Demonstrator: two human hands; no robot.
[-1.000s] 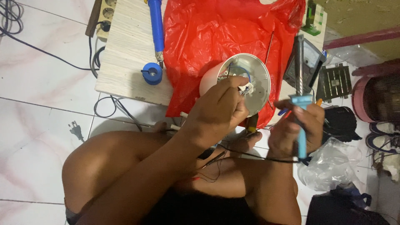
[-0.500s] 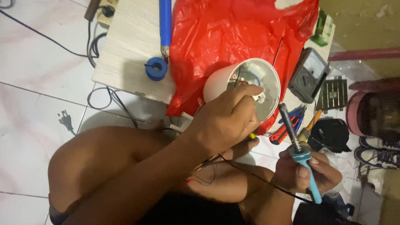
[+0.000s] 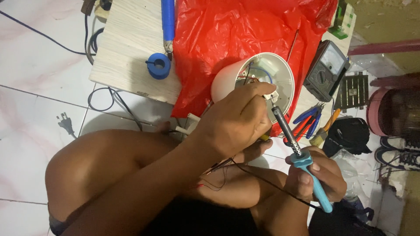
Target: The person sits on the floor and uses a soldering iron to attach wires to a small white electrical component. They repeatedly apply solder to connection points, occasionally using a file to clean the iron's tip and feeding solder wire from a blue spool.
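Note:
My left hand point(image 3: 236, 122) pinches a small white part at the rim of an open white lamp housing point(image 3: 227, 78) that lies on a red plastic bag point(image 3: 236, 30). Thin wires show inside the housing. My right hand point(image 3: 317, 172) grips a soldering iron with a blue handle point(image 3: 313, 177), its metal tip pointing up at the spot where the left fingers pinch. A black cord runs from the iron across my legs.
A low wooden board point(image 3: 127, 48) carries the bag, a blue solder spool point(image 3: 158, 65) and a blue tool. An analog multimeter point(image 3: 326, 70), pliers with coloured handles point(image 3: 308, 122), a black cap, shoes and floor cables with a plug point(image 3: 65, 124) lie around.
My right hand has dropped lower and swung the soldering iron so its tip now reaches the lamp housing by my left fingers. The left hand stayed on the housing.

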